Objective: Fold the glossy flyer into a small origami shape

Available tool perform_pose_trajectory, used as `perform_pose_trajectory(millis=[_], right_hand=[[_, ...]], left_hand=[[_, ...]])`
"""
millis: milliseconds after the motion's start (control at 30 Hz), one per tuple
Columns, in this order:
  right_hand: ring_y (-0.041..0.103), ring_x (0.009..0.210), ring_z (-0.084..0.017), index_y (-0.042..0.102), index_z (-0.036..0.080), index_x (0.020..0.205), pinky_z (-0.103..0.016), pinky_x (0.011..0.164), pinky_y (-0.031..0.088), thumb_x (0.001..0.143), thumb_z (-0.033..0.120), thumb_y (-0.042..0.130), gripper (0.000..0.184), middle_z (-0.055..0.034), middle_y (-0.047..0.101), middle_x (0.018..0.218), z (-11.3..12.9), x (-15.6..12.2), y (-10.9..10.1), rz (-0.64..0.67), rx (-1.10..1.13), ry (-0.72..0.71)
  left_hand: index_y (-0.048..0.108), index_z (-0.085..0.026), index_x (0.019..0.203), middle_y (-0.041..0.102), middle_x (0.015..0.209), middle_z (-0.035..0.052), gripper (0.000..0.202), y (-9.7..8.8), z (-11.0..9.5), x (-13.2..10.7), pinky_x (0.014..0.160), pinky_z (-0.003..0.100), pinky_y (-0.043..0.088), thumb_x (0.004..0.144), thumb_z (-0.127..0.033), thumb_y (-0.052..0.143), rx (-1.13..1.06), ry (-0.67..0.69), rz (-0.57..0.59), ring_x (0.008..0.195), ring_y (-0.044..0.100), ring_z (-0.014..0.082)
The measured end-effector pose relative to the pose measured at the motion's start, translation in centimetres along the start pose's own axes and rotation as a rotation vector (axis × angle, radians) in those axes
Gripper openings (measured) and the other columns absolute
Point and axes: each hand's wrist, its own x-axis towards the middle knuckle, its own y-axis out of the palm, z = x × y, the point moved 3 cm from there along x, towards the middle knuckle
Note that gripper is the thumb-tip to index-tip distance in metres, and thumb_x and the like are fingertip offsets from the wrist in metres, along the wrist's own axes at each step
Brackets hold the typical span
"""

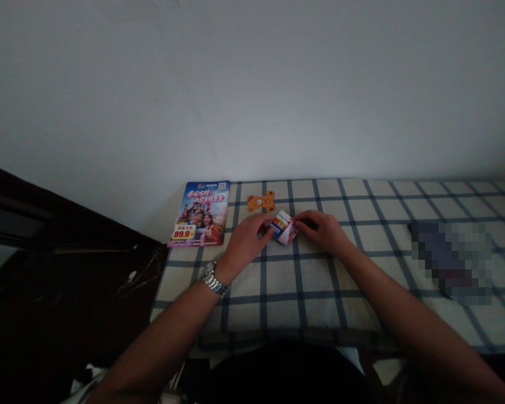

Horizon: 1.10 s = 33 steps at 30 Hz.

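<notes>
A small folded piece of printed paper (284, 229), coloured white, blue, orange and pink, is between my hands over the checked cloth. My left hand (252, 235) pinches its left side between thumb and fingers; a metal watch is on that wrist. On the opposite edge, my right hand (320, 229) grips it with thumb and forefinger. Just behind the left hand lies a flat orange bear figure (261, 201). Parts of the paper are covered by fingertips, and its fold details are too small to make out.
A stack of printed flyers (202, 216) rests at the table's left end. The checked tablecloth (362, 280) reaches back to a white wall (278, 90). On the right lies a dark, pixelated flat object (441, 261). Left of the table is a dark area.
</notes>
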Motion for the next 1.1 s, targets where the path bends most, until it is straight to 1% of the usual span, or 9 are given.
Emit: perform_pose_trajectory(millis=[100, 167, 333, 467, 567, 667, 833, 967, 1100], right_hand=[[0.065, 0.076, -0.018, 0.077, 0.021, 0.105, -0.03, 0.07, 0.051, 0.097, 0.029, 0.066, 0.016, -0.0051, 0.073, 0.091, 0.2, 0.1, 0.2, -0.021, -0.084, -0.061], [0.064, 0.075, -0.018, 0.077, 0.02, 0.104, -0.03, 0.07, 0.05, 0.097, 0.026, 0.066, 0.014, -0.0049, 0.071, 0.089, 0.2, 0.1, 0.4, -0.022, -0.111, -0.086], [0.065, 0.079, -0.018, 0.077, 0.021, 0.103, -0.031, 0.072, 0.051, 0.096, 0.023, 0.069, 0.011, -0.005, 0.07, 0.092, 0.1, 0.1, 0.7, -0.001, -0.128, -0.122], [0.066, 0.081, -0.019, 0.076, 0.022, 0.104, -0.031, 0.073, 0.052, 0.096, 0.022, 0.068, 0.011, -0.005, 0.069, 0.092, -0.1, 0.1, 0.9, 0.019, -0.148, -0.153], [0.068, 0.087, -0.02, 0.075, 0.022, 0.106, -0.032, 0.077, 0.054, 0.098, 0.021, 0.065, 0.013, -0.0064, 0.07, 0.096, -0.1, 0.1, 0.9, 0.038, -0.161, -0.21], [0.069, 0.092, -0.022, 0.075, 0.023, 0.106, -0.034, 0.082, 0.056, 0.099, 0.02, 0.064, 0.013, -0.0078, 0.07, 0.1, 0.0, 0.1, 0.9, 0.055, -0.175, -0.282], [0.07, 0.095, -0.022, 0.074, 0.024, 0.109, -0.035, 0.085, 0.058, 0.1, 0.021, 0.063, 0.014, -0.0087, 0.071, 0.103, 0.3, -0.1, 0.8, 0.07, -0.143, -0.348], [0.07, 0.095, -0.022, 0.074, 0.023, 0.11, -0.036, 0.086, 0.059, 0.103, 0.024, 0.061, 0.015, -0.0089, 0.072, 0.105, 0.6, -0.3, 0.6, 0.128, -0.109, -0.38], [0.07, 0.101, -0.023, 0.073, 0.023, 0.115, -0.037, 0.089, 0.059, 0.098, 0.031, 0.07, 0.019, -0.01, 0.072, 0.11, 0.8, -0.5, 0.3, 0.195, -0.081, -0.394]], left_hand=[[0.062, -0.022, 0.129, 0.065, 0.118, 0.0068, 0.033, 0.0, 0.0, 0.1, 0.098, 0.041, 0.056, 0.097, -0.018, 0.068, 0.084, 0.078, -0.05, 0.111, 0.064, 0.0235], [0.063, -0.022, 0.128, 0.063, 0.124, 0.0077, 0.03, 0.0, -0.2, 0.1, 0.105, 0.044, 0.054, 0.099, -0.018, 0.066, 0.114, 0.165, -0.051, 0.119, 0.061, 0.0248], [0.066, -0.026, 0.129, 0.064, 0.132, 0.0054, 0.03, 0.5, -0.7, -0.3, 0.108, 0.044, 0.053, 0.102, -0.015, 0.059, 0.128, 0.358, 0.125, 0.122, 0.061, 0.0229], [0.07, -0.026, 0.122, 0.067, 0.128, 0.0044, 0.026, 0.4, -1.2, -0.7, 0.104, 0.043, 0.054, 0.1, -0.017, 0.06, 0.152, 0.373, 0.187, 0.118, 0.064, 0.023], [0.07, -0.027, 0.125, 0.067, 0.131, 0.0043, 0.025, 0.2, -1.4, -0.8, 0.103, 0.044, 0.053, 0.1, -0.03, 0.067, 0.173, 0.371, 0.207, 0.118, 0.064, 0.0245], [0.068, -0.027, 0.129, 0.067, 0.134, 0.0036, 0.036, 0.2, -1.2, -0.7, 0.104, 0.044, 0.052, 0.096, -0.04, 0.074, 0.175, 0.378, 0.244, 0.12, 0.063, 0.0252], [0.068, -0.028, 0.129, 0.067, 0.136, 0.003, 0.031, 0.5, -0.7, -0.6, 0.106, 0.043, 0.051, 0.1, -0.037, 0.07, 0.158, 0.394, 0.236, 0.122, 0.063, 0.0236], [0.069, -0.026, 0.13, 0.065, 0.136, 0.0044, 0.029, 0.5, -0.8, -0.6, 0.104, 0.043, 0.053, 0.103, -0.036, 0.064, 0.174, 0.41, 0.244, 0.121, 0.063, 0.0237], [0.073, -0.025, 0.123, 0.065, 0.13, 0.0063, 0.025, 0.3, -1.2, -0.6, 0.106, 0.045, 0.051, 0.105, -0.038, 0.061, 0.205, 0.393, 0.223, 0.12, 0.06, 0.0251]])
